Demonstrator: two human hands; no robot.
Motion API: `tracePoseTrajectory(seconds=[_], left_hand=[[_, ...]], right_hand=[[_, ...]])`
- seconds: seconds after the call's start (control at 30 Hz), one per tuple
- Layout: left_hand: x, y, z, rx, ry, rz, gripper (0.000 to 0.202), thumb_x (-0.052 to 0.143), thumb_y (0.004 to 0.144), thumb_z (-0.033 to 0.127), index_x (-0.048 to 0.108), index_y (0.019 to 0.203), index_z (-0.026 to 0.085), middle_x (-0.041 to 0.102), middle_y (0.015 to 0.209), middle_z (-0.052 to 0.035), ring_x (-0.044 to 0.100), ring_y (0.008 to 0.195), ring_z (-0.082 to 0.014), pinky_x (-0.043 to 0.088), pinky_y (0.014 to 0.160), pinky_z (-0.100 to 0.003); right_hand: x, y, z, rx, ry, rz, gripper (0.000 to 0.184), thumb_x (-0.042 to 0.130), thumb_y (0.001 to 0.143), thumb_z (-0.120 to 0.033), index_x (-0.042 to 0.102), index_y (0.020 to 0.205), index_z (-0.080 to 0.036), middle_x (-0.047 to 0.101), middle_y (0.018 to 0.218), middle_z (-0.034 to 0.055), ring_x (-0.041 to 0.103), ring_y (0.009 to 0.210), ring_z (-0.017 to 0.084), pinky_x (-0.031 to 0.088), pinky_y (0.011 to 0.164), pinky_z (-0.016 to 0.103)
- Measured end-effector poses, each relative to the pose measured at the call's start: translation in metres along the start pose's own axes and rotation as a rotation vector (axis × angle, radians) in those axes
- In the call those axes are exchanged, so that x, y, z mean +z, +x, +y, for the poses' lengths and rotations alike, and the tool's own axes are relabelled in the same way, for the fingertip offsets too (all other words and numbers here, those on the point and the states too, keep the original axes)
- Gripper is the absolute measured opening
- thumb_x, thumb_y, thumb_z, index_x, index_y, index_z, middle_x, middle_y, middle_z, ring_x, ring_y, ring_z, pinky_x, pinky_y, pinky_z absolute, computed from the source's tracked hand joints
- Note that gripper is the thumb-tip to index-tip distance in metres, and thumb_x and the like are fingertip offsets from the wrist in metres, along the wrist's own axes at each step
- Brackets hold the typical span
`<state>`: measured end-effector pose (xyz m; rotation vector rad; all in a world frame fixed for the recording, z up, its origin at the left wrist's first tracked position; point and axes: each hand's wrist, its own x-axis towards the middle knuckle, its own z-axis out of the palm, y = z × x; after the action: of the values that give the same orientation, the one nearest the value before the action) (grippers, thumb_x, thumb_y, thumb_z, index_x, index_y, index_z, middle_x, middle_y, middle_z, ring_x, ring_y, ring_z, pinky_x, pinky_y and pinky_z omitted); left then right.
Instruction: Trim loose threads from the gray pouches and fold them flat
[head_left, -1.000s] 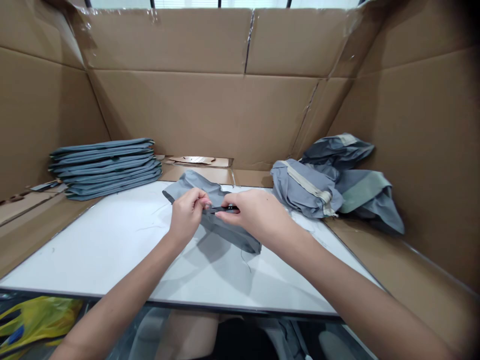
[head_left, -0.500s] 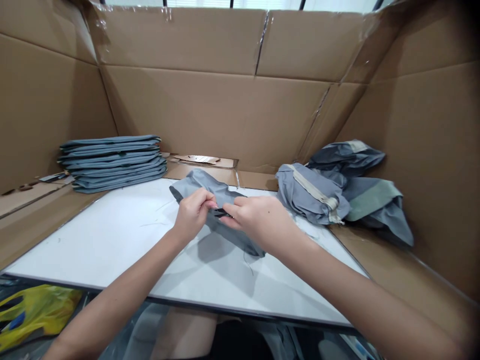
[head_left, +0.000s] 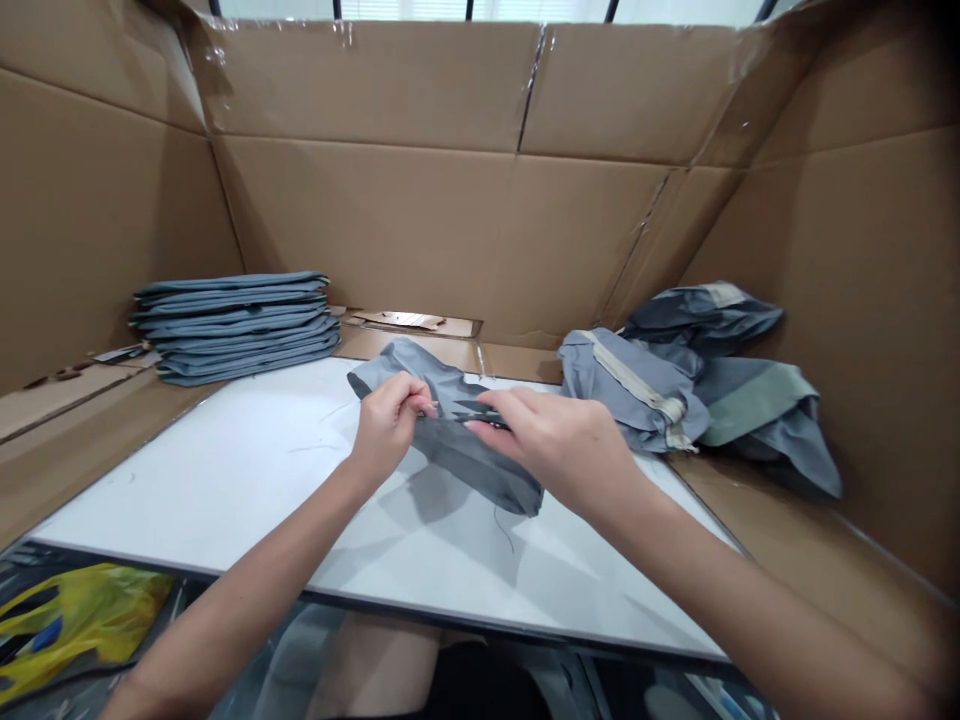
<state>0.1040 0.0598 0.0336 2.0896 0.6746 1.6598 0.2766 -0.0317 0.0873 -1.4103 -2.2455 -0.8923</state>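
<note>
A grey fabric piece (head_left: 480,470) stands over the middle of the white tabletop, partly folded. My left hand (head_left: 388,418) is closed in a pinch on its upper edge. In my right hand (head_left: 566,440) is a small dark pair of thread snips (head_left: 480,412), with the blades apart and pointing left toward the pinched edge. The fingers cover most of the snips' handles. A loose thread hangs from the fabric's lower right corner down to the table.
A stack of folded grey-blue fabric pieces (head_left: 240,330) stands at the back left. Crumpled grey pieces with pale strips (head_left: 637,390) lie at the right. Cardboard walls (head_left: 420,230) enclose the white table (head_left: 225,480). A yellow plastic bag (head_left: 97,610) sits below the front left edge.
My right hand has drawn back to the right with the snips, and their blades now show more, spread apart. My left hand keeps its pinch on the fabric. The view has shifted slightly.
</note>
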Motion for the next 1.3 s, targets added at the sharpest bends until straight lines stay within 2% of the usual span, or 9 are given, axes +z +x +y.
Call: tracePoseTrajectory(seconds=[0.13,0.27,0.47,0.6,0.77,0.9,1.03,1.13,1.3], left_hand=[[0.001,0.0,0.003,-0.179,-0.289,0.019,0.019,0.043,0.085,0.022,0.047,0.066,0.019,0.053,0.057,0.0041,0.058,0.055,-0.0095,0.057,0.073,-0.031],[-0.003,0.003,0.004,-0.226,-0.294,0.061,0.017,0.047,0.082,0.023,0.047,0.065,0.018,0.053,0.056,0.0042,0.059,0.055,-0.0094,0.058,0.074,-0.032],[-0.074,0.023,-0.031,-0.287,0.102,0.388,0.022,0.046,0.08,0.039,0.047,0.075,0.018,0.057,0.066,-0.0007,0.063,0.065,-0.0141,0.055,0.074,-0.034],[-0.129,0.022,-0.074,-0.568,0.497,0.077,0.032,0.06,0.061,0.046,0.056,0.07,0.015,0.065,0.086,-0.0127,0.061,0.095,-0.0295,0.046,0.089,-0.045],[-0.147,-0.007,-0.096,-0.745,0.764,-0.255,0.035,0.063,0.057,0.051,0.058,0.057,0.016,0.067,0.08,-0.0148,0.057,0.099,-0.0395,0.041,0.087,-0.049],[-0.138,-0.011,-0.075,-0.629,0.904,-0.272,0.038,0.037,0.08,0.044,0.053,0.058,0.017,0.064,0.094,-0.0166,0.055,0.102,-0.0352,0.039,0.089,-0.047],[-0.102,-0.006,-0.024,-0.009,0.999,0.038,0.024,0.03,0.081,0.017,0.054,0.082,0.015,0.049,0.125,-0.017,0.042,0.119,-0.0286,0.033,0.1,-0.044],[-0.06,-0.015,0.008,0.208,0.863,-0.143,0.026,0.031,0.076,0.005,0.054,0.076,0.018,0.06,0.108,-0.0085,0.049,0.109,-0.0233,0.037,0.096,-0.039],[0.001,-0.033,0.016,-0.293,0.518,-0.589,0.024,0.035,0.085,0.029,0.057,0.084,0.02,0.064,0.087,-0.0048,0.056,0.083,-0.0202,0.044,0.073,-0.033]], right_hand=[[0.007,-0.024,0.001,0.117,0.017,0.093,0.036,0.049,0.085,-0.05,0.062,0.092,-0.016,0.063,0.071,0.0026,0.055,0.057,0.012,0.023,0.049,0.026],[0.015,-0.039,-0.004,0.082,0.003,0.03,0.014,0.056,0.084,-0.032,0.061,0.085,-0.02,0.061,0.069,-0.0014,0.051,0.053,0.011,0.019,0.048,0.027],[0.019,-0.05,-0.007,0.068,0.067,0.025,0.017,0.046,0.08,-0.009,0.059,0.075,-0.019,0.057,0.064,-0.0027,0.045,0.051,0.01,0.02,0.049,0.027],[0.027,-0.058,-0.005,0.058,0.08,0.089,0.024,0.043,0.077,-0.003,0.06,0.076,-0.019,0.058,0.065,-0.0027,0.045,0.051,0.01,0.021,0.049,0.026],[0.037,-0.063,-0.001,0.08,0.14,0.161,0.02,0.045,0.079,-0.007,0.061,0.077,-0.019,0.058,0.063,-0.0024,0.047,0.051,0.01,0.023,0.049,0.026],[0.041,-0.053,0.01,0.167,0.304,0.191,0.009,0.052,0.081,-0.015,0.06,0.08,-0.018,0.061,0.07,-0.0003,0.054,0.059,0.01,0.029,0.052,0.022],[0.042,-0.026,0.029,0.43,0.618,0.196,0.02,0.063,0.077,-0.034,0.059,0.07,-0.016,0.059,0.066,0.0005,0.051,0.06,0.011,0.033,0.056,0.022],[0.041,-0.004,0.047,0.659,0.836,0.169,0.024,0.066,0.071,-0.036,0.058,0.062,-0.016,0.051,0.056,-0.0016,0.044,0.055,0.01,0.03,0.052,0.023],[0.042,0.008,0.062,0.928,1.4,0.187,0.037,0.072,0.059,-0.047,0.054,0.067,-0.016,0.041,0.056,-0.0044,0.034,0.048,0.007,0.021,0.042,0.021]])
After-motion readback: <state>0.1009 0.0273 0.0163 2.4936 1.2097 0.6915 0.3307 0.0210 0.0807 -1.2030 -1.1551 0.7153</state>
